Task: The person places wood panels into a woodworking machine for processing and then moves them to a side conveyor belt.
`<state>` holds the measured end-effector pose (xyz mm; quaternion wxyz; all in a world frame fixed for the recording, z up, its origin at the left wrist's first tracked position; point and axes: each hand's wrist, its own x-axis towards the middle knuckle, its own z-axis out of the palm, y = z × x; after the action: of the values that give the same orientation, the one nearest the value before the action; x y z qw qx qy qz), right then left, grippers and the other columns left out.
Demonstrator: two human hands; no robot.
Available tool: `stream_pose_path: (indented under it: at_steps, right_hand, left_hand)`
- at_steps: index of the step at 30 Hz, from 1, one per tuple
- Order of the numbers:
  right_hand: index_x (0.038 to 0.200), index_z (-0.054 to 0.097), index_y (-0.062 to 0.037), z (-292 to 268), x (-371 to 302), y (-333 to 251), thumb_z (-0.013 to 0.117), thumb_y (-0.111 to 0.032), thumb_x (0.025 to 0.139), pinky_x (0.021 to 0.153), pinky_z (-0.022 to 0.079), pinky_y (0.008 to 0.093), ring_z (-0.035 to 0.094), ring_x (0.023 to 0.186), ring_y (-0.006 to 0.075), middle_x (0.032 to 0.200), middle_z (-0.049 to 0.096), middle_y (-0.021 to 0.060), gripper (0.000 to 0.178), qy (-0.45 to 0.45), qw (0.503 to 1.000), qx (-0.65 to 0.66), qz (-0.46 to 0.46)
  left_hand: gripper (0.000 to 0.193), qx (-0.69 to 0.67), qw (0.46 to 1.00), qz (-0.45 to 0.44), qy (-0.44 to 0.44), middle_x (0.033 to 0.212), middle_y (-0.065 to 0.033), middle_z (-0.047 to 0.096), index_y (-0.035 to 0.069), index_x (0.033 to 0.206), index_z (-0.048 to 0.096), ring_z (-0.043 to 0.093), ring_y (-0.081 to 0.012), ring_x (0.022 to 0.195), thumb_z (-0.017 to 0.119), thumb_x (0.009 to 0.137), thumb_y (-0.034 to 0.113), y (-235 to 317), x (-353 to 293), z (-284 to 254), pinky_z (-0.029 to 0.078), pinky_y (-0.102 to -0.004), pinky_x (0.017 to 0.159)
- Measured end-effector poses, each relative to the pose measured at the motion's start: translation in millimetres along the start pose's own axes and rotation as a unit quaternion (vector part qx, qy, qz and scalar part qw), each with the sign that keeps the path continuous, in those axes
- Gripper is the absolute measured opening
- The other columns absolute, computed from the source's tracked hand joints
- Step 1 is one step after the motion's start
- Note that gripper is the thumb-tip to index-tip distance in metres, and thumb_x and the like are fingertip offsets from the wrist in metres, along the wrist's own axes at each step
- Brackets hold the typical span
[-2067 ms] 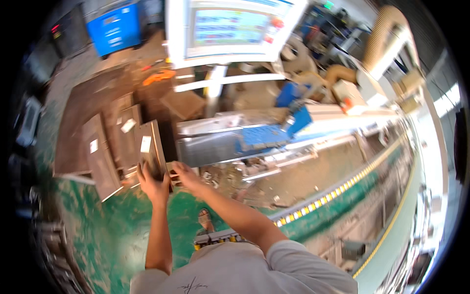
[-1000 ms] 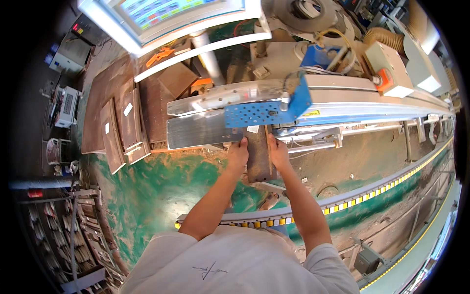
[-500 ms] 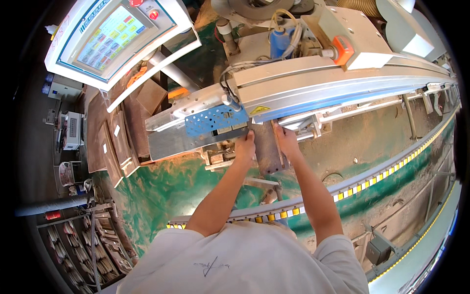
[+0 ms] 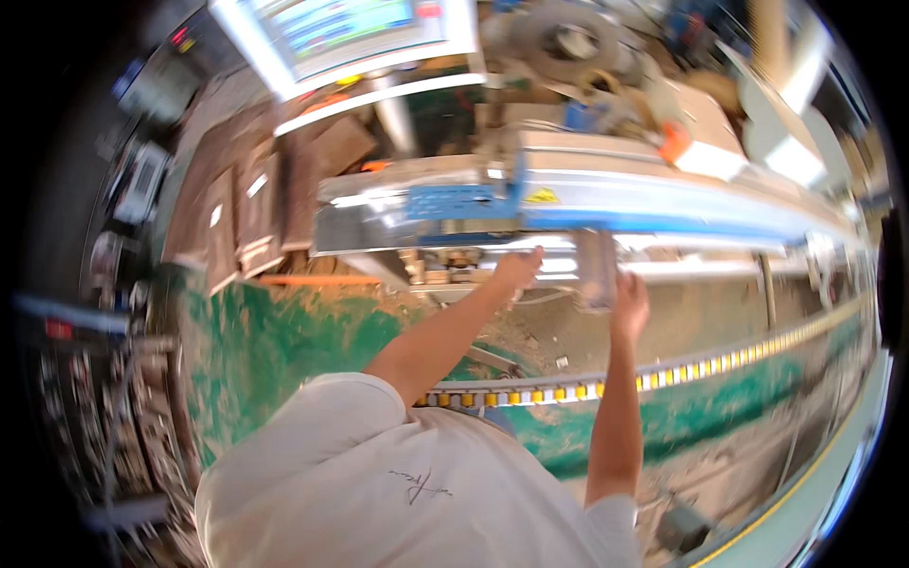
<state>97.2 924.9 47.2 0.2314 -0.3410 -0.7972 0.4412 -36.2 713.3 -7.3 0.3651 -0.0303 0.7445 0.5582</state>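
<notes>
Shifted rightward since the earlier frame, the brown panel [image 4: 597, 270] lay right of the blue perforated guard [image 4: 454, 202]. Nearest, a yellow-studded rail [image 4: 559, 393] crossed on the guard's near side. Beyond it, the right hand [image 4: 632, 301] stood at the panel's right edge; blur hid whether it pinched. The left hand [image 4: 517, 269], loosely spread and holding nothing, stood near-right of the guard. Release on the left seemed in hand; further guidance would have called for light edge contact. Brown boards [image 4: 258, 210] lay left of the guard, a screen [image 4: 346, 24] beyond.
</notes>
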Motion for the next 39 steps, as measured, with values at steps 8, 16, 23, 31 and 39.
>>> stream_pose_path:
  at_steps: [8,16,23,31,39]
  right_hand:
    - [0.107,0.064,-0.0011,28,-180,44,0.052,-0.030,0.101,0.067,0.055,0.0305,0.067,0.074,0.0174,0.084,0.071,0.0093,0.032,-0.105,0.949,0.202,0.216]
    - [0.109,0.064,0.0003,207,-248,-108,0.058,-0.025,0.099,0.065,0.053,0.0280,0.067,0.077,0.0159,0.088,0.069,0.0091,0.028,-0.322,0.920,0.166,0.148]
    - [0.112,0.064,0.0018,354,-317,-204,0.056,-0.029,0.100,0.070,0.053,0.0294,0.064,0.079,0.0156,0.092,0.068,0.0098,0.034,-0.539,0.828,0.113,0.104]
    - [0.115,0.064,0.0025,420,-354,-228,0.051,-0.051,0.100,0.080,0.048,0.0359,0.063,0.095,0.0227,0.100,0.067,0.0134,0.057,-0.379,0.896,0.165,0.163]
    - [0.115,0.064,0.0096,349,-267,-141,0.048,-0.051,0.100,0.087,0.047,0.0393,0.064,0.102,0.0320,0.107,0.068,0.0216,0.065,-0.271,0.936,0.100,0.200]
  left_hand:
    - [0.040,0.179,0.735,0.277,0.592,0.111,-0.0211,0.061,0.003,0.118,0.059,0.061,-0.0376,0.102,0.071,0.083,0.021,-110,-88,-343,0.050,-0.0451,0.085]
    - [0.078,0.355,0.784,-0.014,0.509,0.157,-0.0209,0.026,0.020,0.141,0.047,0.018,-0.0465,0.145,0.078,0.071,0.034,-117,-106,-577,0.015,-0.0634,0.115]
    - [0.089,0.316,0.776,0.060,0.542,0.154,-0.0154,0.030,0.019,0.142,0.044,0.032,-0.0419,0.137,0.080,0.062,0.035,-147,-166,-528,0.029,-0.0610,0.106]
    - [0.077,0.104,0.858,0.246,0.439,0.147,-0.0181,0.035,0.006,0.144,0.040,0.040,-0.0364,0.131,0.075,0.080,0.031,-181,-258,-374,0.035,-0.0486,0.105]
    - [0.049,-0.048,0.977,0.074,0.194,0.101,-0.0206,0.068,-0.003,0.115,0.063,0.065,-0.0342,0.092,0.053,0.098,0.042,-150,-148,-337,0.050,-0.0400,0.083]
